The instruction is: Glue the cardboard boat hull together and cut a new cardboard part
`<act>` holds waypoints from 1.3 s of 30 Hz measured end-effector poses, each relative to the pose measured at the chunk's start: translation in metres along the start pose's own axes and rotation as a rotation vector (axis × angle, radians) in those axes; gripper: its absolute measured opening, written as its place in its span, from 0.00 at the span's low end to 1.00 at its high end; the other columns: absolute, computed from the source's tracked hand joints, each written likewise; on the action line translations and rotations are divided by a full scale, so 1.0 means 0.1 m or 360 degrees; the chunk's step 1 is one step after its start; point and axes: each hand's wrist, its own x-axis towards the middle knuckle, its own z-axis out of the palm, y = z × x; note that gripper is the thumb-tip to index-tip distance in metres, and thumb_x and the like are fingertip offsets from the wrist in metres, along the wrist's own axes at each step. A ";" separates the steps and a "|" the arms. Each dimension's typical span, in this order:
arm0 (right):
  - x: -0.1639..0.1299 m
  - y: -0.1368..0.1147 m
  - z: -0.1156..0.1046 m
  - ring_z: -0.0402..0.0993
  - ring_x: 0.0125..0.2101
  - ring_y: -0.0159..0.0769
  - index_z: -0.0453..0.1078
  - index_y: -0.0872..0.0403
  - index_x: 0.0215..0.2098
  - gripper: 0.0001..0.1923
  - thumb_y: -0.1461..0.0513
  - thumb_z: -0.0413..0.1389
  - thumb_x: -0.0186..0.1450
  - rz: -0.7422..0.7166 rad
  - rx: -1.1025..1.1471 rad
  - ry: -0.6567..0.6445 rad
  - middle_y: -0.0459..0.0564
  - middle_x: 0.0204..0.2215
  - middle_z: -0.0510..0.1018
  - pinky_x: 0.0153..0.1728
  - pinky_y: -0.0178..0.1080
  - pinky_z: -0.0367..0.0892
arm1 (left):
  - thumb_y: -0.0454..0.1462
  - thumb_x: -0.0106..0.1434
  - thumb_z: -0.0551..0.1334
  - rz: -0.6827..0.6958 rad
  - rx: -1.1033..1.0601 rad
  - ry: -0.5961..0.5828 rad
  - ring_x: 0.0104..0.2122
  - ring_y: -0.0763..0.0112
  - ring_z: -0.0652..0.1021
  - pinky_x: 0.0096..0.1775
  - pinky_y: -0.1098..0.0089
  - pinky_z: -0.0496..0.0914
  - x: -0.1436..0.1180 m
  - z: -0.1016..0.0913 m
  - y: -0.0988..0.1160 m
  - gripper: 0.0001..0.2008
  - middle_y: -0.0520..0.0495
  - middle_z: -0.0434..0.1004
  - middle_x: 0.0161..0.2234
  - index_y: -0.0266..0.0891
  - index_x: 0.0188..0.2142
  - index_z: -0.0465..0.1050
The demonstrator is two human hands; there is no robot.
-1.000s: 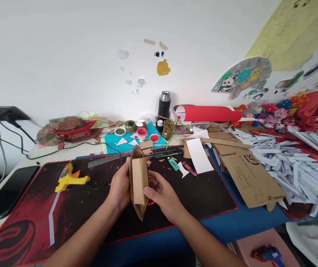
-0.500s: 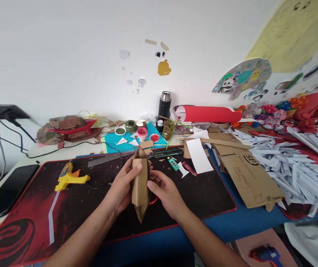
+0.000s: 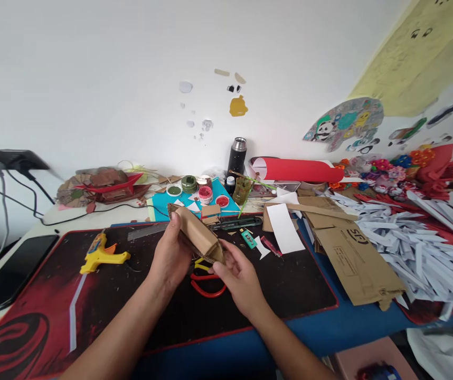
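Between my two hands is a small folded cardboard piece (image 3: 199, 232), boat-like with pointed ends, tilted so that its far end leans left. My left hand (image 3: 171, 253) is closed on its left side, the thumb over the upper end. At the lower right end, my right hand (image 3: 237, 272) pinches the cardboard between thumb and fingers. Beneath it on the dark mat (image 3: 163, 311) lie red-handled scissors (image 3: 209, 293) and something with a yellow handle (image 3: 201, 266), both partly covered.
A yellow glue gun (image 3: 103, 256) with a glue stick lies left, beside a phone (image 3: 12, 272). Paint pots (image 3: 205, 194), a utility knife (image 3: 238, 222), a teal lighter (image 3: 248, 238) and white paper (image 3: 285, 228) lie beyond my hands. Cardboard sheets (image 3: 353, 264) and paper strips (image 3: 420, 253) fill the right.
The cardboard piece has turned from nearly upright to slanting, its top swinging left and its lower end right. The red scissor handles now show more beneath it.
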 end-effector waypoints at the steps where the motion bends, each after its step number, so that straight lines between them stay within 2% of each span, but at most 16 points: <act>1: 0.03 -0.01 -0.03 0.83 0.50 0.51 0.73 0.48 0.62 0.31 0.47 0.70 0.64 0.0003 0.0010 0.0030 0.56 0.52 0.84 0.51 0.55 0.78 | 0.51 0.66 0.72 -0.0008 -0.0005 -0.0016 0.44 0.58 0.85 0.44 0.65 0.81 -0.01 0.01 0.02 0.20 0.44 0.85 0.44 0.41 0.50 0.78; 4: 0.10 -0.09 -0.14 0.85 0.40 0.48 0.76 0.51 0.58 0.30 0.45 0.69 0.64 0.0031 -0.0031 0.0063 0.54 0.42 0.86 0.47 0.54 0.79 | 0.43 0.69 0.70 -0.0069 -0.0002 -0.0101 0.45 0.57 0.85 0.42 0.64 0.82 -0.06 0.02 0.10 0.13 0.42 0.86 0.46 0.40 0.48 0.80; 7: 0.15 -0.18 -0.21 0.85 0.35 0.46 0.78 0.52 0.57 0.30 0.43 0.68 0.65 0.0032 -0.0082 0.0082 0.53 0.35 0.86 0.44 0.51 0.78 | 0.40 0.66 0.72 -0.0135 0.0028 -0.0231 0.47 0.55 0.84 0.43 0.61 0.83 -0.08 -0.05 0.13 0.13 0.41 0.86 0.48 0.39 0.49 0.80; 10: 0.19 -0.24 -0.24 0.85 0.34 0.46 0.80 0.52 0.54 0.28 0.41 0.65 0.67 0.0015 -0.0122 0.0070 0.51 0.32 0.86 0.42 0.49 0.77 | 0.37 0.60 0.77 -0.0151 0.0111 -0.0329 0.47 0.56 0.84 0.46 0.59 0.82 -0.09 -0.13 0.09 0.15 0.42 0.86 0.48 0.39 0.46 0.81; 12: 0.21 -0.26 -0.26 0.85 0.36 0.46 0.81 0.52 0.53 0.28 0.41 0.64 0.68 0.0018 -0.0195 0.0054 0.52 0.33 0.86 0.43 0.49 0.77 | 0.37 0.56 0.80 -0.0132 0.0184 -0.0315 0.48 0.55 0.84 0.47 0.58 0.83 -0.08 -0.16 0.05 0.18 0.42 0.86 0.49 0.39 0.45 0.81; 14: 0.23 -0.27 -0.29 0.86 0.41 0.48 0.80 0.51 0.54 0.29 0.40 0.64 0.67 -0.0012 -0.0286 0.0097 0.54 0.39 0.87 0.45 0.49 0.78 | 0.39 0.52 0.82 -0.0082 0.0240 -0.0242 0.48 0.53 0.84 0.47 0.57 0.83 -0.07 -0.17 0.04 0.22 0.41 0.86 0.49 0.38 0.45 0.82; 17: 0.26 -0.32 -0.35 0.83 0.51 0.50 0.79 0.49 0.56 0.30 0.41 0.67 0.65 -0.0137 -0.0380 0.0213 0.55 0.49 0.86 0.53 0.51 0.77 | 0.41 0.48 0.84 -0.0017 0.0290 -0.0158 0.50 0.51 0.84 0.48 0.56 0.84 -0.07 -0.16 0.02 0.26 0.40 0.86 0.50 0.38 0.45 0.82; 19: 0.29 -0.37 -0.38 0.81 0.56 0.51 0.79 0.48 0.58 0.29 0.42 0.67 0.65 -0.0223 -0.0417 0.0241 0.56 0.53 0.85 0.58 0.52 0.74 | 0.41 0.47 0.84 -0.0039 0.0313 -0.0162 0.50 0.50 0.84 0.48 0.55 0.84 -0.09 -0.15 0.00 0.27 0.39 0.86 0.51 0.38 0.45 0.82; 21: 0.32 -0.42 -0.37 0.80 0.58 0.51 0.78 0.47 0.59 0.28 0.44 0.66 0.66 -0.0293 -0.0457 0.0235 0.56 0.54 0.84 0.59 0.52 0.73 | 0.41 0.47 0.84 -0.0088 0.0322 -0.0183 0.50 0.48 0.84 0.49 0.54 0.84 -0.12 -0.14 -0.04 0.29 0.38 0.85 0.51 0.37 0.47 0.81; 27: 0.40 -0.46 -0.30 0.82 0.52 0.48 0.83 0.48 0.49 0.17 0.49 0.63 0.69 -0.0396 -0.0597 0.0252 0.54 0.52 0.85 0.54 0.48 0.76 | 0.40 0.51 0.82 -0.0092 0.0315 -0.0193 0.52 0.49 0.83 0.47 0.55 0.85 -0.15 -0.17 -0.14 0.29 0.38 0.83 0.56 0.38 0.51 0.80; 32: 0.43 -0.40 -0.30 0.84 0.46 0.48 0.83 0.49 0.47 0.15 0.51 0.63 0.68 -0.0317 -0.0588 0.0307 0.53 0.46 0.88 0.51 0.49 0.77 | 0.39 0.51 0.82 -0.0122 0.0301 -0.0137 0.50 0.51 0.83 0.45 0.54 0.85 -0.14 -0.19 -0.17 0.27 0.39 0.83 0.54 0.38 0.50 0.80; 36: 0.44 -0.39 -0.32 0.85 0.47 0.49 0.82 0.49 0.44 0.13 0.51 0.65 0.66 -0.0291 -0.0535 0.0313 0.53 0.44 0.88 0.51 0.49 0.77 | 0.38 0.52 0.82 -0.0123 0.0250 -0.0082 0.49 0.54 0.83 0.45 0.56 0.85 -0.14 -0.18 -0.19 0.24 0.42 0.83 0.51 0.40 0.47 0.80; 39: 0.44 -0.40 -0.32 0.85 0.46 0.49 0.82 0.50 0.43 0.12 0.52 0.64 0.66 -0.0283 -0.0539 0.0286 0.52 0.43 0.88 0.49 0.48 0.77 | 0.39 0.51 0.83 -0.0118 0.0287 -0.0105 0.49 0.53 0.83 0.44 0.57 0.85 -0.15 -0.17 -0.20 0.25 0.42 0.83 0.52 0.40 0.46 0.81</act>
